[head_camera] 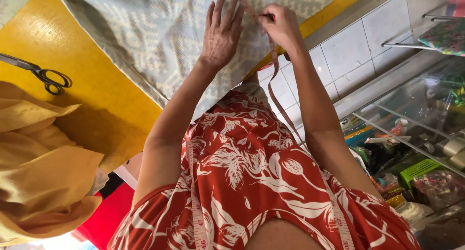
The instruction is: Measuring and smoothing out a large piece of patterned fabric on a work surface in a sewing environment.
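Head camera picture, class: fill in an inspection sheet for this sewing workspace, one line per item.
Surface: yellow table, partly covered by cloth.
Job's things: patterned grey cloth spread flat; tape measure running from the cloth down to the person's neck.
Clutter: scissors on the table; yellow fabric heaped at the near edge.
Grippers: left hand pressed flat on the cloth; right hand pinching the tape.
Cables: nothing seen.
Surroundings: white tiled floor; glass cabinet of sewing supplies.
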